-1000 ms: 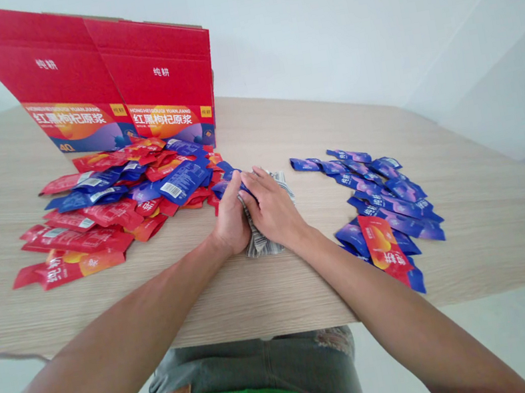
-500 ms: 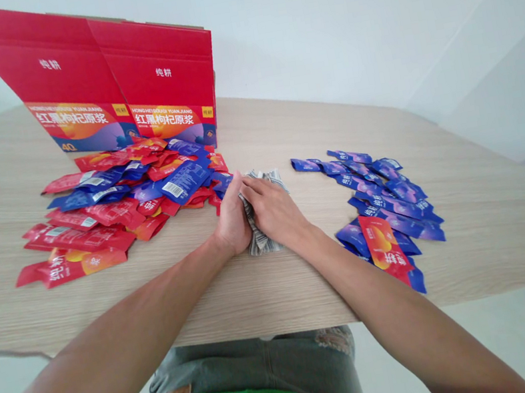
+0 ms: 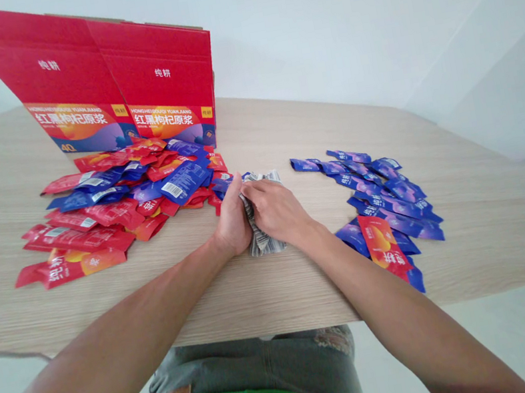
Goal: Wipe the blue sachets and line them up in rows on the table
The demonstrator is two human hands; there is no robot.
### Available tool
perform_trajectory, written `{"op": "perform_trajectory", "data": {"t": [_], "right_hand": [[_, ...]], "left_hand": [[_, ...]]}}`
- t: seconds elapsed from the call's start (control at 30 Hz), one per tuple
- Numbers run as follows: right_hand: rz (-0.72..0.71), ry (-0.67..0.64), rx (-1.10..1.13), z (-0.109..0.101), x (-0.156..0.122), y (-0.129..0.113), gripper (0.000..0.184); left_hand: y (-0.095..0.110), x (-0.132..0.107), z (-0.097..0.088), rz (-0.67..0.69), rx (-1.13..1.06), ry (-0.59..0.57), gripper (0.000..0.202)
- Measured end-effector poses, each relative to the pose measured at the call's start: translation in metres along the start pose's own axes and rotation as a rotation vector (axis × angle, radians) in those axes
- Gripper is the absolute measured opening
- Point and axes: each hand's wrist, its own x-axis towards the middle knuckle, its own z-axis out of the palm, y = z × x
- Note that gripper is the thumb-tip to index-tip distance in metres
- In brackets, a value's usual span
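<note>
A crumpled grey-and-white striped cloth (image 3: pixel 265 243) lies on the table in front of me, bunched between my two hands. My left hand (image 3: pixel 233 222) is closed against its left side with the thumb pointing up. Over the cloth's right side curls my right hand (image 3: pixel 275 209), its fingers bent into the folds near my left thumb. The hands partly cover the cloth, and whether anything is inside it is hidden. Just left of the hands, the blue sachets (image 3: pixel 186 181) at the pile's edge come close to my left thumb.
Behind the mixed pile with its red sachets (image 3: pixel 84 263) stands an open red carton (image 3: pixel 155 49). On the right, blue sachets (image 3: pixel 393 190) lie spread out, with one red sachet (image 3: pixel 382 243) on top. All rest on a pale wooden table (image 3: pixel 271 303).
My right hand's fingers have curled further into the cloth, and its knuckles have shifted slightly. The cloth's lower right edge has spread a little. My left hand and the sachets look the same.
</note>
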Motion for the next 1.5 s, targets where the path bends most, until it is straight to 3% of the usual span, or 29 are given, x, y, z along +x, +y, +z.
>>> {"op": "perform_trajectory", "data": {"t": [0.13, 0.37, 0.47, 0.67, 0.93, 1.07, 1.3, 1.5], "right_hand": [[0.024, 0.033, 0.164, -0.005, -0.001, 0.008, 0.039], [0.361, 0.447, 0.631, -0.008, 0.011, 0.032, 0.021], [0.472, 0.521, 0.906, -0.010, 0.028, 0.033, 0.014], [0.591, 0.458, 1.208, -0.016, 0.075, 0.018, 0.006], [0.572, 0.126, 1.339, 0.001, 0.135, 0.007, 0.026], [0.485, 0.003, 1.225, 0.013, 0.140, 0.007, 0.033], [0.361, -0.007, 0.459, 0.017, 0.128, 0.010, 0.023], [0.259, -0.147, 0.223, 0.014, 0.124, 0.011, 0.021]], "left_hand": [[0.002, 0.001, -0.001, -0.043, -0.023, 0.008, 0.049], [0.000, 0.000, 0.000, -0.042, -0.018, -0.084, 0.038], [-0.002, 0.000, -0.001, -0.048, -0.008, -0.124, 0.029], [-0.004, 0.004, -0.007, -0.089, 0.033, -0.092, 0.010], [-0.005, 0.009, -0.006, -0.119, -0.040, -0.015, 0.040], [-0.005, 0.010, -0.006, -0.115, -0.076, 0.024, 0.041], [-0.004, 0.011, -0.007, -0.088, -0.046, 0.100, 0.038], [-0.006, 0.010, -0.006, -0.100, -0.027, 0.082, 0.038]]}}
